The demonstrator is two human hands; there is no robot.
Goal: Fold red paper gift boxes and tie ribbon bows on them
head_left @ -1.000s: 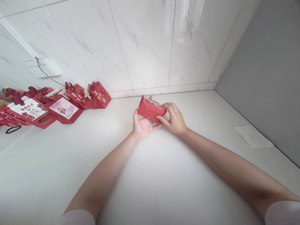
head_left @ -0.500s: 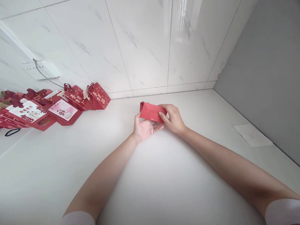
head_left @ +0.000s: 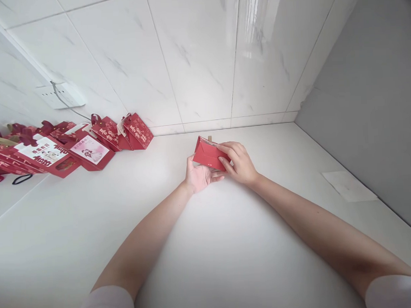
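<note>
A small red paper box (head_left: 207, 155) is held over the white counter (head_left: 202, 245), near the back wall. My left hand (head_left: 198, 176) cups it from below, palm up, fingers curled under its near edge. My right hand (head_left: 239, 163) grips its right end, fingers pressed on the front face and thumb behind. The box's folded bottom flaps face me, and a thin strip of its open top shows at the far edge.
A row of red gift bags and boxes (head_left: 89, 149) with printed pictures lies at the back left, below a wall socket (head_left: 65, 94) with a cable. A white sheet of paper (head_left: 349, 186) lies by the grey panel (head_left: 376, 96) on the right.
The box has been turned between both hands: its open top showed, then its folded bottom faced me, and now the top edge shows again. Both hands stayed in place.
</note>
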